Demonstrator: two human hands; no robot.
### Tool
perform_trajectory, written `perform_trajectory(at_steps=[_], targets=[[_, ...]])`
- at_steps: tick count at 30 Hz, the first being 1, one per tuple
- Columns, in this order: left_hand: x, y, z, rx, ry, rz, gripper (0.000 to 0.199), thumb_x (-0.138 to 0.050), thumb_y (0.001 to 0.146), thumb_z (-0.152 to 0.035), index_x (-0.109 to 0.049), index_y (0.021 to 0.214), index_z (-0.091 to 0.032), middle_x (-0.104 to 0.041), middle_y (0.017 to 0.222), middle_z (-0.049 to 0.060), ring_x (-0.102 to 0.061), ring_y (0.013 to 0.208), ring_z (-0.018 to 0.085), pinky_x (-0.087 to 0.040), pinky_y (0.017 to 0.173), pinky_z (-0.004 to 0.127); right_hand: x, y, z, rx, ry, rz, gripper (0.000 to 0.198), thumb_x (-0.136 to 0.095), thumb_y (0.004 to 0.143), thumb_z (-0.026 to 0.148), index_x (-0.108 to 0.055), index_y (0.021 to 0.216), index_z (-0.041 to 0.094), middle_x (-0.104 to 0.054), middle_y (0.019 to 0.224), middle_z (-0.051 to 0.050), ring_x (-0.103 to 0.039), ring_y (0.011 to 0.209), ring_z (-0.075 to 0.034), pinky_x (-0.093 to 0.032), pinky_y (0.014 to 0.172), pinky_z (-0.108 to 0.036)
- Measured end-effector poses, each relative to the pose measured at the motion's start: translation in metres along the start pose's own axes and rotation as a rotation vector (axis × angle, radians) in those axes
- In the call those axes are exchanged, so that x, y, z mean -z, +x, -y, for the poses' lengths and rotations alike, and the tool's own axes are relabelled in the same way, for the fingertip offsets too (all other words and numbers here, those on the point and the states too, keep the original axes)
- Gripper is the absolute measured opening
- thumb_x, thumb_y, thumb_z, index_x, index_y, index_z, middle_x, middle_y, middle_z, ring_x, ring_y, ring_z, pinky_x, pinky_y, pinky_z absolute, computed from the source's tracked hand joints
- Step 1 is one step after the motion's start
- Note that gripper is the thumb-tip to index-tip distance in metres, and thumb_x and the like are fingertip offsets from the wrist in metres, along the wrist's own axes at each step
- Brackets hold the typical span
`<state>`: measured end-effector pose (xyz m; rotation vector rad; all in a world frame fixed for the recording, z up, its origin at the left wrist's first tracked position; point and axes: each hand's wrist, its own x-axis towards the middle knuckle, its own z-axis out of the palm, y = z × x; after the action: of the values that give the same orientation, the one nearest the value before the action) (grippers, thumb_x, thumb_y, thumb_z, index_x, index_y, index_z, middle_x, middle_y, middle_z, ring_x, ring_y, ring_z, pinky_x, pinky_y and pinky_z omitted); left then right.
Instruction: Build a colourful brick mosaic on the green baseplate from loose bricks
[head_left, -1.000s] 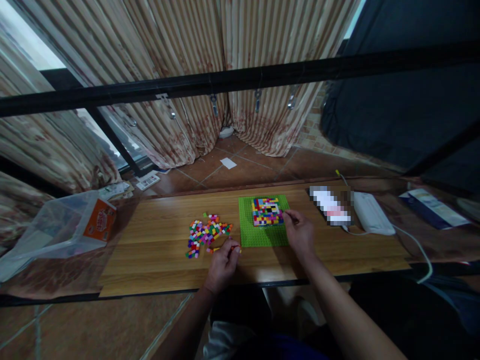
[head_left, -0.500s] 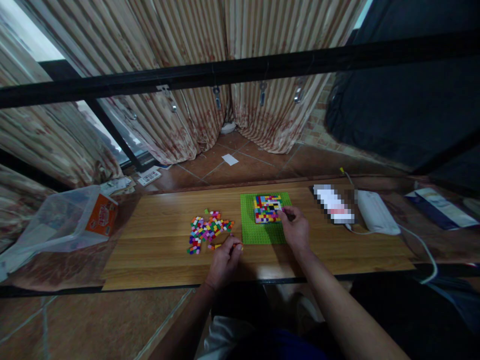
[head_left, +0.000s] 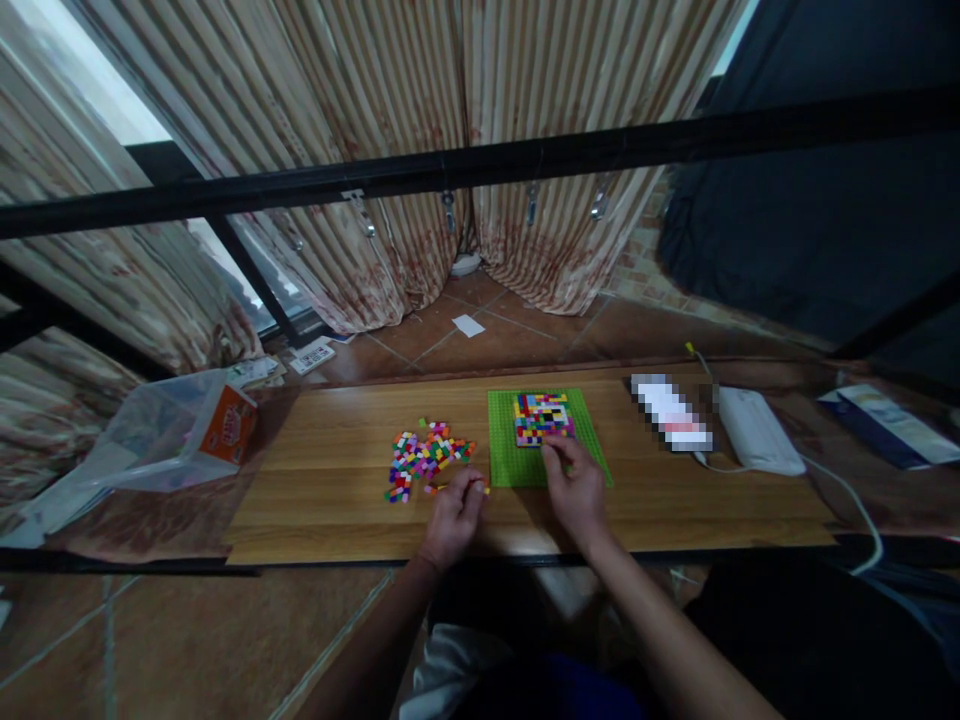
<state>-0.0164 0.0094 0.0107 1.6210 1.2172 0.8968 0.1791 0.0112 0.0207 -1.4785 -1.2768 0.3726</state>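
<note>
On the table lies a green studded baseplate [head_left: 517,470] bearing a low block of multicoloured building bricks [head_left: 536,410], with an opening in its right part. My right hand [head_left: 576,492] is over the plate, thumb and forefinger closed together at the block's front edge. Whatever those fingertips pinch is too small to make out. Left of the plate, my left hand [head_left: 454,512] rests low with its fingers curled closed. A reddish speck shows at its fingertips, but I cannot tell what it is. Just beyond that hand spreads a pile of loose bricks [head_left: 424,455].
A clear plastic box [head_left: 172,440] with an orange label stands left of the wooden table [head_left: 300,500]. On the right are a blurred-out phone-like object [head_left: 671,412] and a white device [head_left: 757,430] with a cable. A dark bar [head_left: 495,165] crosses beyond the table.
My right hand has moved from the brick block's right side to its front edge, left and towards me. My left hand stays near the loose bricks. The camera view has shifted slightly.
</note>
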Motion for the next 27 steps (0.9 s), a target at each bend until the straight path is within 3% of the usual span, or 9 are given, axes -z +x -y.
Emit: perform_trajectory(at_steps=[3,7,12,27], targets=[[0.0,0.0,0.002,-0.016,-0.035,-0.004,0.02,-0.042,0.092,-0.037,-0.052,0.093,-0.02,-0.053,0.07,-0.002,-0.054,0.06,0.012,-0.045,0.059,0.024,-0.014,-0.024,0.018,-0.025,0.074,0.23,0.02,-0.05,0.088,0.033,-0.066,0.095,0.023,-0.068,0.094,-0.006,-0.063,0.088,-0.02,-0.047,0.081,-0.032],[0.001,0.001,0.002,-0.026,-0.044,0.001,0.021,-0.041,0.093,-0.038,-0.052,0.095,-0.019,-0.05,0.068,-0.003,-0.052,0.058,0.012,-0.044,0.059,0.024,-0.03,-0.041,0.029,-0.039,0.028,0.379,0.018,-0.055,0.086,0.033,-0.066,0.096,0.023,-0.068,0.091,-0.005,-0.062,0.085,-0.019,-0.046,0.079,-0.032],[0.001,0.0,0.001,-0.016,-0.065,0.012,0.021,-0.039,0.094,-0.038,-0.049,0.095,-0.02,-0.049,0.062,-0.005,-0.05,0.054,0.011,-0.042,0.057,0.024,-0.033,-0.038,0.031,0.006,-0.077,0.452,0.015,-0.056,0.088,0.031,-0.068,0.083,0.023,-0.066,0.082,-0.003,-0.06,0.081,-0.018,-0.043,0.079,-0.031],[0.005,0.0,-0.005,-0.042,-0.041,0.123,0.022,-0.038,0.095,-0.037,-0.048,0.085,-0.019,-0.044,0.065,-0.005,-0.042,0.055,0.009,-0.037,0.055,0.022,-0.024,-0.036,0.033,-0.018,0.08,0.526,0.015,-0.057,0.087,0.022,-0.063,0.072,0.022,-0.059,0.074,0.0,-0.056,0.074,-0.014,-0.041,0.07,-0.026]])
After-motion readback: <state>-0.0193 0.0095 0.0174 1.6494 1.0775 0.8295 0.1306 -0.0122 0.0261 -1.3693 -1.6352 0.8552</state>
